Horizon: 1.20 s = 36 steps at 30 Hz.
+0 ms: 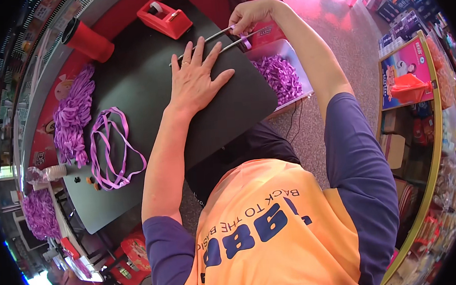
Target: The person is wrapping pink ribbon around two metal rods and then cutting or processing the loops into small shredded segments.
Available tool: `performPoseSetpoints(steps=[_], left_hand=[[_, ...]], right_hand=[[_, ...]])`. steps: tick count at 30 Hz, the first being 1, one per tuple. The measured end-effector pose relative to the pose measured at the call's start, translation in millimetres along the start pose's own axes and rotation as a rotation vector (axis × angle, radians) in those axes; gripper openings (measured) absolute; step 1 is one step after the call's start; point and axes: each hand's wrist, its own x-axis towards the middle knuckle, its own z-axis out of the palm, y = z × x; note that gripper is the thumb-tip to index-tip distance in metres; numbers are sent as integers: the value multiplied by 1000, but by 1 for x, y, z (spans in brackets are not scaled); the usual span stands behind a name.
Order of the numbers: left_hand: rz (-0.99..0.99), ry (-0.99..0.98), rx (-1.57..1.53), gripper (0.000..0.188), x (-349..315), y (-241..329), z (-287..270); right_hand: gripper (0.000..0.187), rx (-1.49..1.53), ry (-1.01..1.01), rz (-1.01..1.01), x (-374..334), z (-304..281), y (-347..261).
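My left hand (195, 82) lies flat on the black table (157, 102) with its fingers spread, over two thin metal rods (216, 35). The rods run side by side toward the table's right edge. At their right ends, my right hand (254, 15) is closed in a pinch on a short purple ribbon (246, 42), which hangs by the rods over the edge. Just below that hand, a white bin (301, 75) holds a heap of small purple ribbon pieces (279, 78). A loose loop of purple ribbon (111, 149) lies at the table's left side.
A red tape dispenser (171, 21) stands at the table's far edge, with a red cup (88, 41) to its left. A thick bundle of purple ribbons (72, 120) lies along the left edge. To the right stands a gold-framed display case (431, 182).
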Motion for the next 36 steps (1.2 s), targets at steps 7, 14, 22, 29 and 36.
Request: performPoseSetpoints(steps=[7,14,22,29,36], left_hand=[[3,18,0,67,-4,-2,4],[8,32,-17,67,-6,-3,0],[-15,-58,-31,67,2,4,-4],[-5,22,29,67,-1,-2,-7],[237,330,-135,61,-6,1,-8]], right_hand=[[18,-152,95,-3,-52,-19,21],[29,-135,516,582,-94,12,146],[39,851,704,217,2,100,254],[30,445,1179,-25,-22,98,196],[21,14,1589,-518,-91,100,-16]])
